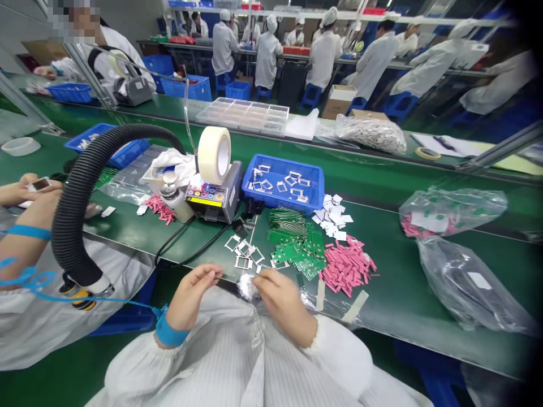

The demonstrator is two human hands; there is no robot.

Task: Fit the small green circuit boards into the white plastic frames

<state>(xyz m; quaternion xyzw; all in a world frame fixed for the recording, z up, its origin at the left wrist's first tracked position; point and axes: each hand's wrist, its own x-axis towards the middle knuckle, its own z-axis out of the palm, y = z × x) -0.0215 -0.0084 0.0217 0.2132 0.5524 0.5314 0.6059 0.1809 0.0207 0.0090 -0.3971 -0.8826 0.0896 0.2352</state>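
At the table's front edge, my left hand is closed in a pinch. A thin dark edge shows at its fingertips, too small to name. My right hand, slightly blurred, is also pinched; what it holds, if anything, is hidden. Beside its fingertips is a bright, white, crumpled-looking patch, whose material I cannot make out. Just beyond my hands lie several small white frames. Green circuit boards are heaped to their right, next to a pile of pink strips and white square pieces.
A blue tray holds more white frames. Left of it stand a tape roll on a grey device and a pump bottle. A black flexible hose arches beside a co-worker's hands. Plastic bags lie right.
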